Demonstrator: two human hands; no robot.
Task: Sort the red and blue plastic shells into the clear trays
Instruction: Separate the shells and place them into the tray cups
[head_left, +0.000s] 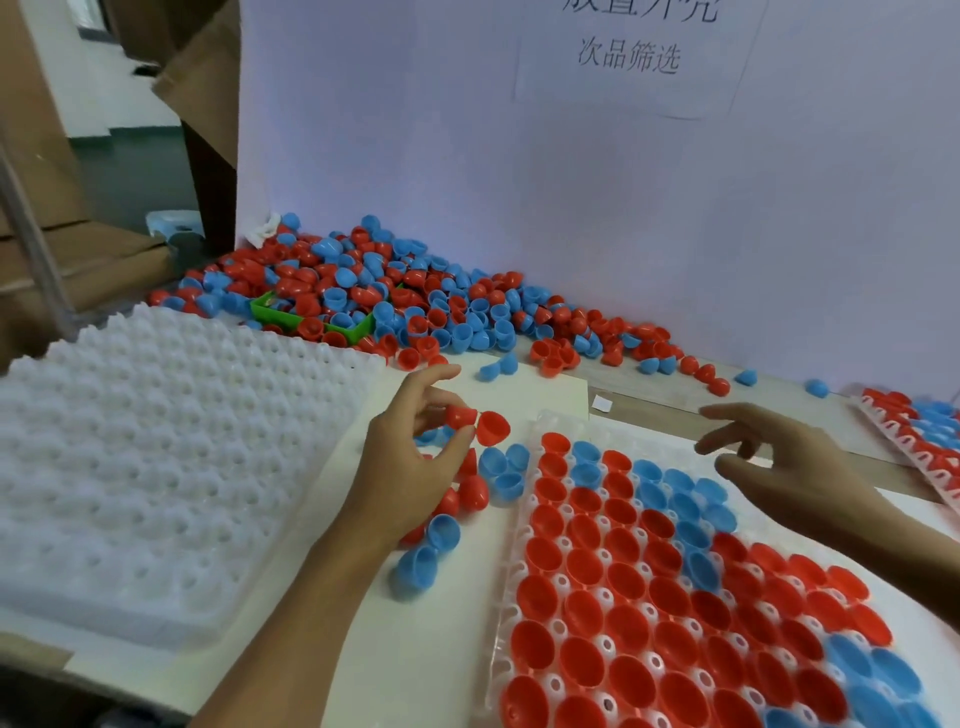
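Note:
My left hand (410, 457) pinches a red shell (491, 427) between thumb and fingers, and a second red shell (461, 415) sits against its fingers. It hovers just left of the clear tray (511, 582), whose cups hold several red and blue shells. My right hand (779, 457) floats over the tray's far right part with fingers spread and nothing in it. A small cluster of loose shells (501, 470) lies on the table between my left hand and the tray. A big mixed pile of red and blue shells (395, 291) lies at the back.
A stack of empty white trays (156, 447) fills the left side. A green bin (311, 322) sits half buried in the pile. Another filled tray (919, 436) shows at the right edge. A white board with a paper sign (628, 52) stands behind; cardboard boxes (202, 78) are at far left.

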